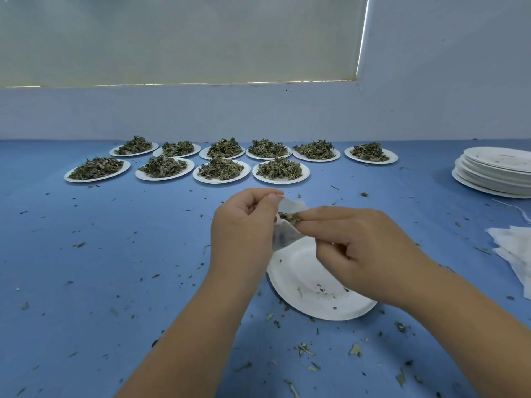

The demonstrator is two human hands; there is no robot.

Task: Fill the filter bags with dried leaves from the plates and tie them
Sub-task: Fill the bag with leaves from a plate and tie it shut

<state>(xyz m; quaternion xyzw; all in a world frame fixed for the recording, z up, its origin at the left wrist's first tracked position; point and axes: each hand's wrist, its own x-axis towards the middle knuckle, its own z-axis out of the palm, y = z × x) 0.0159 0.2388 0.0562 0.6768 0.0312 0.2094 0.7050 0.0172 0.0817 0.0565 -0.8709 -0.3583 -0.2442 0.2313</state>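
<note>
My left grip [244, 222] pinches the filter bag [286, 234] by its top edge, just above the nearly bare plate [301, 271] on the counter [115, 254]. My right grip [359, 248] pinches dried leaves [288, 216] at the bag's mouth. The bag looks thin, limp and feather-light, the leaves brittle; I judge a light hold near the rim suits it best

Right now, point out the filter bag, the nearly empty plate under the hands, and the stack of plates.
filter bag [285, 235], head view, its translucent lower half.
nearly empty plate [298, 272], head view, bare centre.
stack of plates [498, 159], head view, top plate's face.
</note>
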